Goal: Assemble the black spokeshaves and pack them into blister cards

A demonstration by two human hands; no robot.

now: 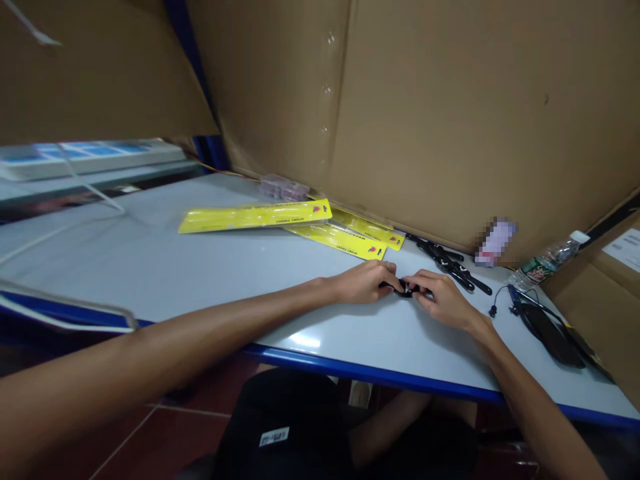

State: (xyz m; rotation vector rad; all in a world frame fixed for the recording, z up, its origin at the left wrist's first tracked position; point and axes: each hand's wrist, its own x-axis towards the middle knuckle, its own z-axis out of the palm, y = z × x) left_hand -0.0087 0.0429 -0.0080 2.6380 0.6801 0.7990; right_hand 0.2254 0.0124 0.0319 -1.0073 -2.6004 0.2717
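Both hands meet over the grey-white table (210,267), right of its middle. My left hand (367,281) is closed on the left end of a small black strap-like item (406,291). Closed on the right end of that item is my right hand (439,297). The fingertips of both hands nearly touch, and they cover part of the item. Several similar black straps (450,265) lie in a pile behind and to the right of my right hand. Yellow printed packages (255,217) lie overlapped behind my left hand.
A plastic bottle (547,261) leans near the cardboard wall (425,120) at the right. Black glasses or a similar dark item (547,333) and a cord lie in front of it. A clear plastic box (284,188) sits at the back. The blue table edge (345,369) runs in front.
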